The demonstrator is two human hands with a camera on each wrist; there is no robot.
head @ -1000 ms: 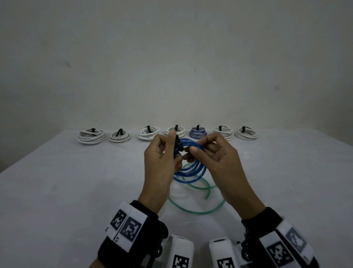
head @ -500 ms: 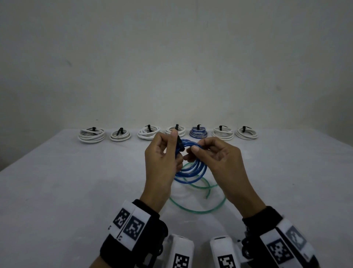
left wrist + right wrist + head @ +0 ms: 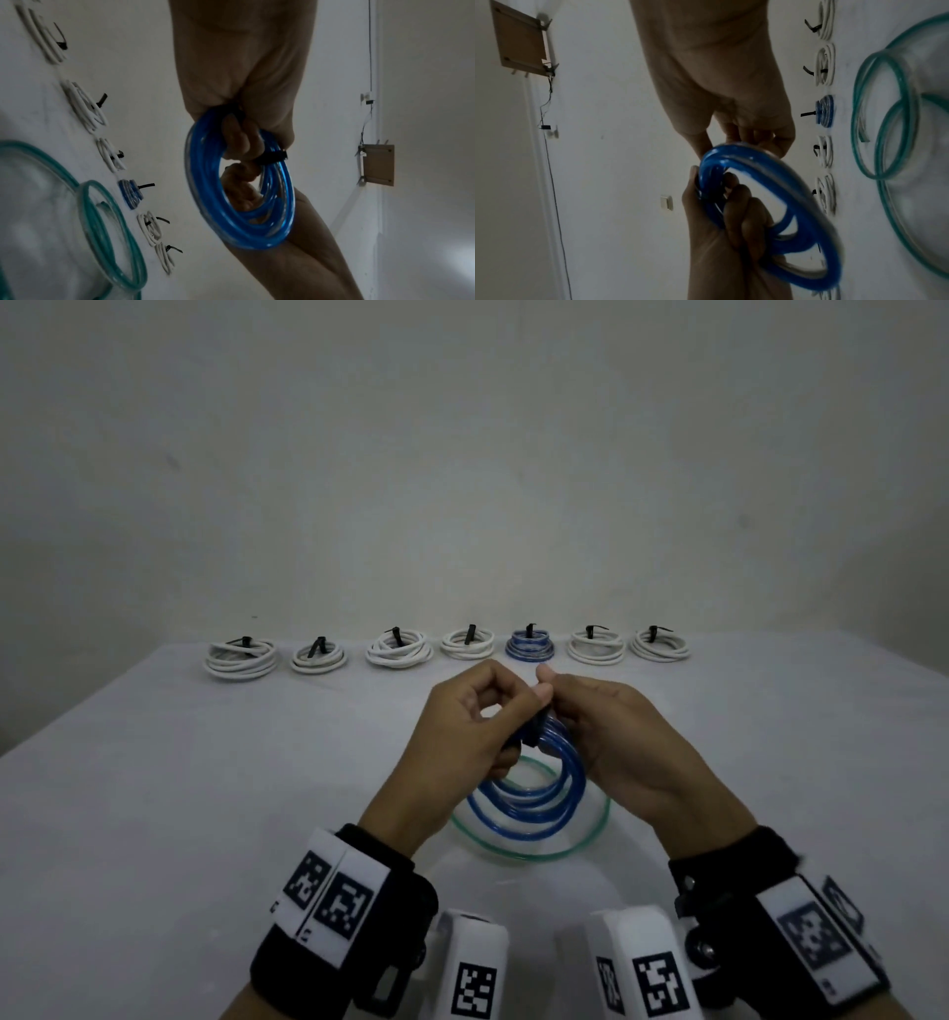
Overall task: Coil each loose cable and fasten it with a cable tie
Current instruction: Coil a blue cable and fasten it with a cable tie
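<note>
A blue cable coil (image 3: 534, 806) hangs between my hands above the table, with a black cable tie (image 3: 529, 736) wrapped round its top. My left hand (image 3: 506, 719) grips the coil at the tie, fingers curled through the ring; the left wrist view shows the tie (image 3: 272, 158) beside those fingers on the coil (image 3: 280, 233). My right hand (image 3: 552, 706) pinches the coil's top from the other side, thumb raised. In the right wrist view its fingertips sit on the coil (image 3: 734, 154). A loose green cable (image 3: 539, 856) lies in wide loops on the table under the hands.
Along the table's far edge runs a row of several tied coils: white ones (image 3: 241, 654) and one blue one (image 3: 530, 647), each with a black tie. The grey table (image 3: 154, 814) reaches to a plain wall behind the row.
The blue coil has swung down and now hangs lower under my hands. My hands have closed together over its top, and the right thumb has come up.
</note>
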